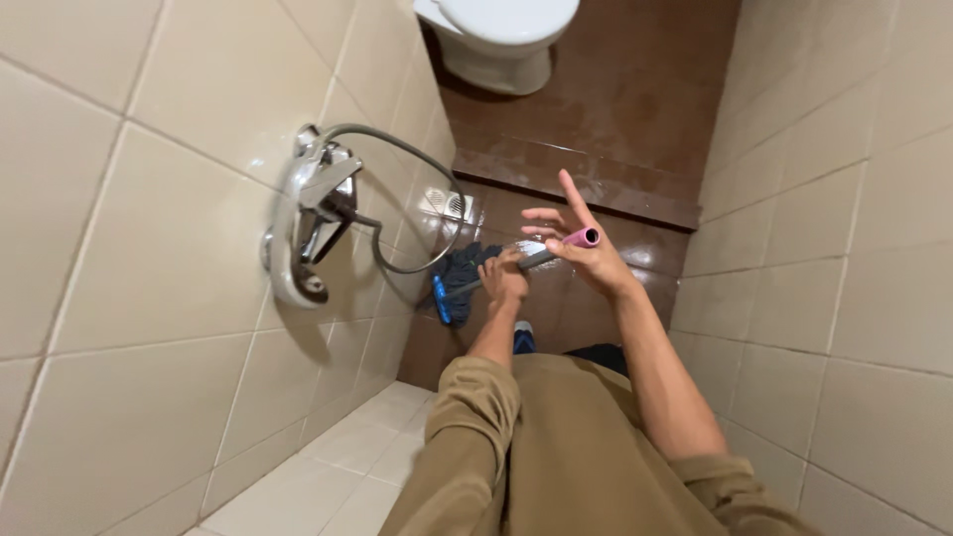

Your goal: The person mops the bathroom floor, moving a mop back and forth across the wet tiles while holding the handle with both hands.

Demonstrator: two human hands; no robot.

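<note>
The tiled walls (149,248) close in on both sides – the chrome tap (313,213) and its looped hose (417,199) jut from the left one, the mop (462,278) lies low beside it – while the brown floor (615,89) toward the toilet (501,35) lies open

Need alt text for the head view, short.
Seen from above, a person's left hand grips a mop handle mid-shaft while the right hand rests open-fingered at its pink end, mop head on a wet brown bathroom floor. Beige tiled walls, a wall tap with hose, a white toilet.
</note>
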